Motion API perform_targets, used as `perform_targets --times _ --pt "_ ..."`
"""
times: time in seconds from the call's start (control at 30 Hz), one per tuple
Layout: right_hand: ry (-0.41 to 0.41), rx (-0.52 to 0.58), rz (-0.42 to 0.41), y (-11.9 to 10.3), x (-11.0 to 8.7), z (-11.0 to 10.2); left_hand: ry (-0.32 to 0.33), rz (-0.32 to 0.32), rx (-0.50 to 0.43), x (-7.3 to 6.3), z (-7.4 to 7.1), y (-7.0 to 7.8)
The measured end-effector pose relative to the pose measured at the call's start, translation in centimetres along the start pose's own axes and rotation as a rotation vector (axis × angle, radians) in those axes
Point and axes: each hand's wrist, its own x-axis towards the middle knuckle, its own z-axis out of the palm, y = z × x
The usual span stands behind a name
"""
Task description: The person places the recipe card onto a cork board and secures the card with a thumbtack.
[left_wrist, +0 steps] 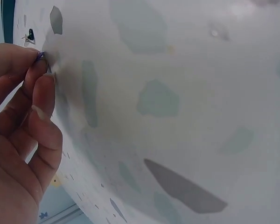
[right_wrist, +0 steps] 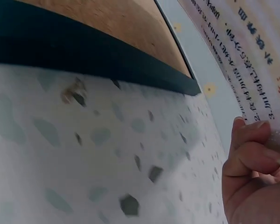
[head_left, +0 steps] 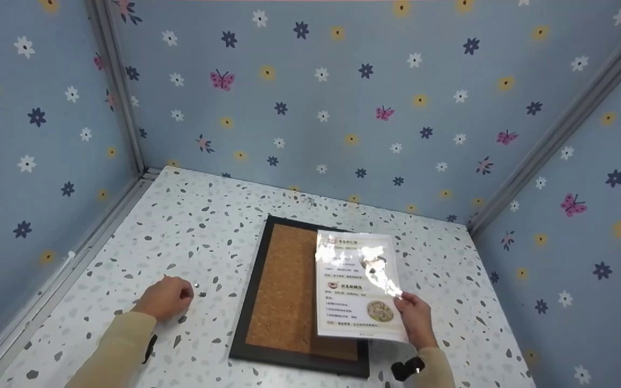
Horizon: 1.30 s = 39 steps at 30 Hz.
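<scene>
My right hand [head_left: 415, 318] grips a glossy laminated recipe sheet [head_left: 345, 302] by its lower right edge. The sheet, with printed text and food pictures, overlaps the right half of a black-framed corkboard [head_left: 281, 291] and throws a shadow on the cork. In the right wrist view, the fingers [right_wrist: 252, 161] curl at the edge of the sheet. Left of the board, my left hand [head_left: 166, 298] is low over the table. Its thumb and fingertips pinch a tiny purple pin-like thing [left_wrist: 40, 56], mostly hidden by the fingers.
The board lies on a white speckled table [head_left: 181, 215]. Small clear bits [head_left: 197, 285] lie beside the left hand. Blue flower-patterned panels [head_left: 310, 108] rise behind and on both sides, joined by grey metal posts [head_left: 122, 97]. A tan fleck [right_wrist: 73, 91] shows near the frame.
</scene>
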Motion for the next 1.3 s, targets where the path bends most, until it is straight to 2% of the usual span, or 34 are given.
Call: perform_targets --times 0.17,0.4,0.63,0.73,0.97,1.2,1.3 --pt "0.031 -0.011 -0.039 0.4 -0.6 2.9 0.002 0.001 0.004 0.0 -0.1 0.0" --pt "0.021 0.028 -0.065 0.6 -1.6 6.1 -0.014 -0.035 -0.003 0.0 -0.2 0.3" --pt "0.032 -0.130 -0.089 0.6 -2.2 8.3 0.013 -0.043 0.071 0.0 -0.4 1.1" --pt "0.028 -0.169 -0.125 0.7 -2.3 8.9 0.032 -0.018 0.094 0.0 -0.5 1.5" --pt "-0.048 -0.214 -0.220 1.0 -2.4 9.4 0.068 0.012 0.084 0.2 -0.5 1.9" --pt "-0.086 -0.290 -0.173 0.3 -2.6 9.5 0.043 0.019 0.043 0.4 0.0 2.5" --pt "-0.098 -0.348 -0.188 -0.1 -2.7 9.4 0.027 0.019 0.014 0.4 0.0 3.1"
